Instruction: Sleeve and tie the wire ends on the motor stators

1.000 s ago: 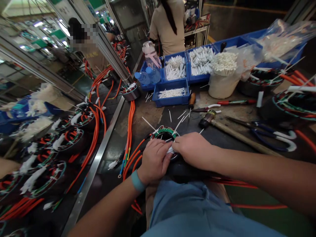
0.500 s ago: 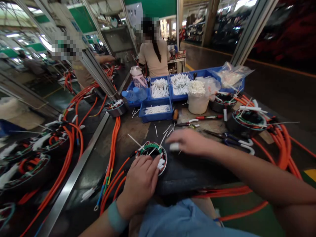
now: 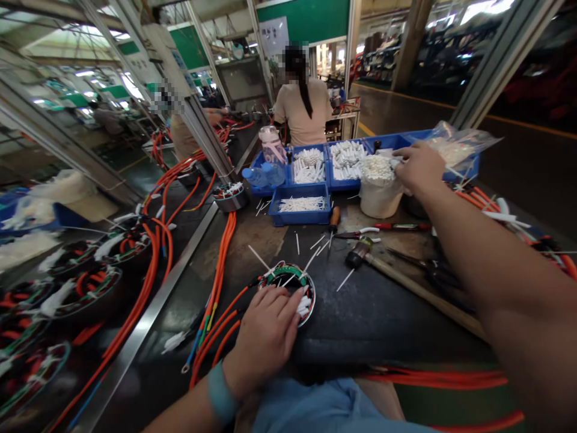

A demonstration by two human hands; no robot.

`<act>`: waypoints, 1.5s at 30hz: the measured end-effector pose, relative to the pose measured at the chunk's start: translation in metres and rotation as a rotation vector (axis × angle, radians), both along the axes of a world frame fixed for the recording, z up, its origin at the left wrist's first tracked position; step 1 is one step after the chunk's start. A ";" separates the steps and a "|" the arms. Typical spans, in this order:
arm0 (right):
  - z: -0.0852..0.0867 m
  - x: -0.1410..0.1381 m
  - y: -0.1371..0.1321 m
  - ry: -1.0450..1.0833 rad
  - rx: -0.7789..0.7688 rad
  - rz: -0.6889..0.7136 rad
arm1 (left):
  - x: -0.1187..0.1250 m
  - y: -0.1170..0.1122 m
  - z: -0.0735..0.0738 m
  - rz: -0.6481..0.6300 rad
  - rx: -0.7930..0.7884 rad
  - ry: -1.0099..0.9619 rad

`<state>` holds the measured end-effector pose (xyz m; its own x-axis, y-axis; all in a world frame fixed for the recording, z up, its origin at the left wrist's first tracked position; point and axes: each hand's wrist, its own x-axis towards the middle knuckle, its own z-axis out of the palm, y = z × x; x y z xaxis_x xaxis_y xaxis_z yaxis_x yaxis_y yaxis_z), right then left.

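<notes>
A ring-shaped motor stator (image 3: 311,300) lies on the dark worktop, with green lacing, white sleeves and thin white ties around its inside. My left hand (image 3: 270,322) is closed over its near rim, fingertips reaching inside. Orange leads (image 3: 211,337) run from its left side towards me. Stretched out to the far right, my right hand (image 3: 421,168) is at the rim of a white tub (image 3: 381,201) packed with short white pieces. Its fingers look apart, and I see nothing clearly held in them.
Blue bins (image 3: 300,213) with white sleeves and sticks stand at the back, beside bottles (image 3: 273,144). A mallet (image 3: 360,252), screwdriver (image 3: 333,219) and pliers (image 3: 356,234) lie right of the stator. More wired stators (image 3: 81,294) are at left. A co-worker (image 3: 304,108) sits ahead.
My right hand has moved from beside the stator, where a white piece was at its fingers, up and right to the tub. My left hand stays on the stator. The view has shifted slightly.
</notes>
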<state>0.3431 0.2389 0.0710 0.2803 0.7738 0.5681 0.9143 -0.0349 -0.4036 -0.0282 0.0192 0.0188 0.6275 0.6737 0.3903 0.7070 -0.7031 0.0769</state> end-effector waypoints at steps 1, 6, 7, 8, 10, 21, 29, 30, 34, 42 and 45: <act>0.001 0.001 0.000 0.004 0.014 0.018 | 0.000 -0.001 0.000 0.007 -0.008 0.005; 0.018 -0.003 -0.002 0.181 0.243 0.122 | 0.001 -0.005 -0.002 0.049 -0.046 0.022; 0.021 -0.009 -0.009 0.227 0.288 0.159 | 0.002 -0.005 -0.002 0.058 -0.048 0.030; 0.023 -0.018 -0.021 0.259 0.316 0.213 | 0.002 -0.006 -0.002 0.063 -0.051 0.041; 0.018 -0.041 -0.065 0.253 0.319 0.334 | 0.003 -0.006 -0.002 0.074 -0.060 0.063; -0.129 -0.127 -0.323 0.182 0.072 1.176 | 0.003 -0.005 -0.004 0.084 -0.048 0.103; -0.128 -0.129 -0.326 0.223 0.041 1.173 | 0.003 -0.004 -0.004 0.069 -0.035 0.108; -0.125 -0.133 -0.324 0.214 0.029 1.172 | 0.003 -0.004 -0.004 0.069 -0.033 0.109; -0.114 -0.164 -0.295 0.222 0.007 1.066 | 0.003 -0.004 -0.004 0.080 -0.034 0.127; -0.084 -0.210 -0.237 0.755 -0.367 0.745 | -0.001 -0.008 -0.012 0.057 -0.106 -0.131; -0.084 -0.211 -0.237 0.853 -0.394 0.719 | 0.001 -0.010 -0.016 0.125 -0.159 -0.356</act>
